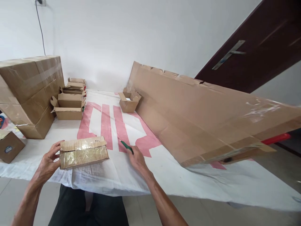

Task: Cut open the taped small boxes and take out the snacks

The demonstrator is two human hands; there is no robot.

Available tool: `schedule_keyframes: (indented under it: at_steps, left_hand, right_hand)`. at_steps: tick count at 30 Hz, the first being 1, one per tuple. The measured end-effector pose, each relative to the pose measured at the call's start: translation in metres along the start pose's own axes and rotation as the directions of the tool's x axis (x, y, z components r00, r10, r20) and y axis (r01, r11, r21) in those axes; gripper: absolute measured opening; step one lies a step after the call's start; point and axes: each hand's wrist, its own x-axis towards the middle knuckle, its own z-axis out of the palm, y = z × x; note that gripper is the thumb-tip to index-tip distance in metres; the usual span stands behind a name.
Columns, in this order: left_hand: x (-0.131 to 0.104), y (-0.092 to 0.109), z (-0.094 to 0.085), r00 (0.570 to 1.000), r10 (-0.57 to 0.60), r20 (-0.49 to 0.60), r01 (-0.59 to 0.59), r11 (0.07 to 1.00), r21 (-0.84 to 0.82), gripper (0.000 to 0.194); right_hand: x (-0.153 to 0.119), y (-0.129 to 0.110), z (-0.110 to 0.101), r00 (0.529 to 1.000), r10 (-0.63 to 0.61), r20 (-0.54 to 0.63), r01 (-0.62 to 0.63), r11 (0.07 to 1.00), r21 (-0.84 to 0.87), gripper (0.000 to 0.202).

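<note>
My left hand point(50, 160) grips the left end of a small cardboard box point(83, 152), thumb in front and fingers behind. Shiny clear tape covers its front, and its top flap looks closed along a seam. The box is slightly tilted over the near edge of the cloth-covered table. To its right, my right hand point(137, 159) is closed around a slim green-handled knife point(126, 146). Its thin tip points up and left, apart from the box.
Several open cardboard boxes point(69, 113) stand in a row at back left, beside stacked taped cartons point(35, 91). Another open box point(129, 102) sits near a large leaning cardboard sheet point(188, 116). A small closed box point(10, 147) lies far left. White-and-pink cloth point(164, 175) covers the table.
</note>
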Motion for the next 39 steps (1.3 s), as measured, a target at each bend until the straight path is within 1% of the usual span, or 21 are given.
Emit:
schedule_keyframes:
  at_steps: [1,3,5,6,8,10,12,15,20,24,30,35,39]
  left_hand:
    - [-0.002,0.000,0.001,1.000,0.006,0.003,-0.006,1.000,0.003,0.049]
    - [-0.006,0.001,0.003,1.000,0.011,0.012,-0.011,1.000,0.009,0.048]
    - [-0.010,0.002,0.005,1.000,0.015,0.019,-0.016,1.000,0.024,0.047]
    - [-0.012,0.003,0.005,1.000,0.017,0.022,-0.017,0.999,0.035,0.047]
    - [-0.015,0.004,0.006,0.999,0.021,0.025,-0.022,0.998,0.052,0.047]
    - [-0.018,0.006,0.007,0.999,0.027,0.032,-0.028,0.998,0.055,0.045]
    - [-0.019,0.009,0.007,0.999,0.030,0.043,-0.032,0.998,0.052,0.044]
    - [-0.021,0.012,0.008,0.998,0.022,0.055,-0.026,0.997,0.072,0.042]
    - [-0.021,0.014,0.008,0.998,0.014,0.061,-0.019,0.996,0.082,0.043]
    - [-0.021,0.015,0.009,0.997,0.016,0.070,-0.021,0.997,0.071,0.044]
    - [-0.021,0.017,0.010,0.997,0.015,0.075,-0.024,0.993,0.115,0.045]
    - [-0.020,0.015,0.009,0.996,0.028,0.080,-0.039,0.990,0.133,0.045]
    - [-0.020,0.013,0.009,0.996,0.033,0.082,-0.044,0.989,0.139,0.044]
  right_hand:
    - [0.002,-0.006,-0.005,1.000,0.009,0.011,-0.009,0.999,0.045,0.041]
    - [0.004,-0.025,-0.017,0.997,0.023,0.073,-0.036,0.984,0.176,0.051]
    - [0.006,-0.050,-0.032,0.980,0.003,0.198,-0.084,0.912,0.401,0.056]
    - [0.006,-0.066,-0.040,0.974,-0.030,0.226,-0.079,0.885,0.459,0.055]
    - [0.007,-0.097,-0.053,0.951,-0.110,0.290,-0.054,0.863,0.502,0.054]
    - [0.008,-0.128,-0.061,0.907,-0.209,0.365,0.002,0.871,0.492,0.046]
    - [0.009,-0.153,-0.063,0.858,-0.307,0.413,0.086,0.877,0.473,0.038]
    - [0.011,-0.179,-0.058,0.795,-0.408,0.448,0.188,0.869,0.458,0.030]
    - [0.017,-0.204,-0.045,0.720,-0.520,0.459,0.297,0.829,0.473,0.024]
    - [0.022,-0.217,-0.041,0.681,-0.568,0.463,0.343,0.805,0.483,0.024]
    - [0.029,-0.232,-0.046,0.607,-0.609,0.510,0.433,0.792,0.431,0.024]
    - [0.035,-0.250,-0.053,0.559,-0.612,0.560,0.530,0.782,0.327,0.020]
    - [0.038,-0.265,-0.055,0.504,-0.634,0.586,0.636,0.732,0.244,0.023]
